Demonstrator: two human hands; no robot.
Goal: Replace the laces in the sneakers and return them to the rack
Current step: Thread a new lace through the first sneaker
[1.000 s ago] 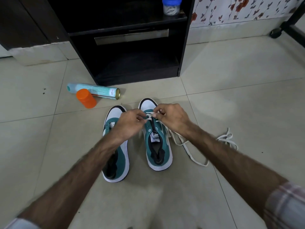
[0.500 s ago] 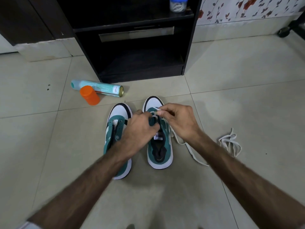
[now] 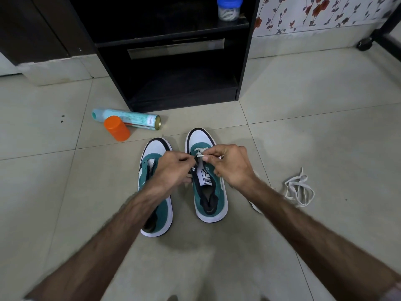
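my right hand (image 3: 233,165) has its grip closed on the white lace (image 3: 200,153), thumb and forefinger pinching it just above the front eyelets of the right sneaker (image 3: 208,187). my left hand (image 3: 173,168) sits close beside it, fingers curled in toward the same lace; i cannot tell whether they actually have hold of it, as the fingertips are hidden behind the knuckles. the left hand also covers part of the left sneaker (image 3: 155,192), which stands just beside its pair, both toes pointing away from me on the tiled floor (image 3: 325,137). both sneakers are teal with white toes and soles. the right one's tongue, with its white label, lies open and bare behind the lace.

a second white lace (image 3: 299,189) lies in a loose heap on the floor to the right, well apart from the sneakers. beyond the shoes stands the black rack (image 3: 173,51), its lower shelf dark. on its upper shelf is a small jar with a blue lid (image 3: 229,7). to the left, near the rack's foot, a spray can (image 3: 128,118) lies on its side with an orange cap (image 3: 117,128) touching it.
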